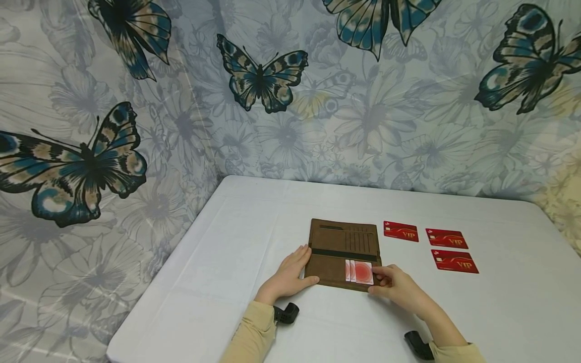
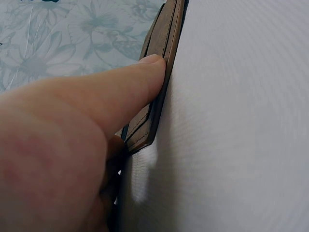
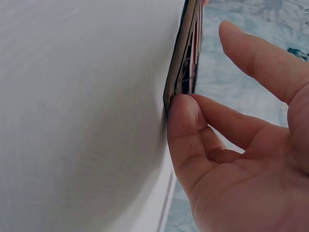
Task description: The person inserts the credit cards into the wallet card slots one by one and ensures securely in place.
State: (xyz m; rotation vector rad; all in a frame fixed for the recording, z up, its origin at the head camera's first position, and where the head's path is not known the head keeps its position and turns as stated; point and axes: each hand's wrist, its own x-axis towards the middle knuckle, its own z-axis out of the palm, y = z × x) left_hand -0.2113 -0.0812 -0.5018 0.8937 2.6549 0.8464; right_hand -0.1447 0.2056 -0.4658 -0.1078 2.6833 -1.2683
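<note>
Head view: left hand [image 1: 287, 275], fingers straight, thumb resting on the wallet [image 1: 328, 271]; right hand [image 1: 399, 288], fingers curled, pinches its edge. Between them it lies unfolded on a white table [image 1: 254, 242]; beyond the right hand, 3 red cards [image 1: 447, 238]; behind, butterfly-print walls [image 1: 376, 118].

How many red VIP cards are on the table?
3: one card just right of the wallet; farther right, a far card and a near card. Any underneath would be hidden.

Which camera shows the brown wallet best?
The head view: the brown wallet lies open, both halves visible. The left wrist view has a slanted strip, partly covered by the left hand; the right wrist view, its edge by the right hand.
</note>
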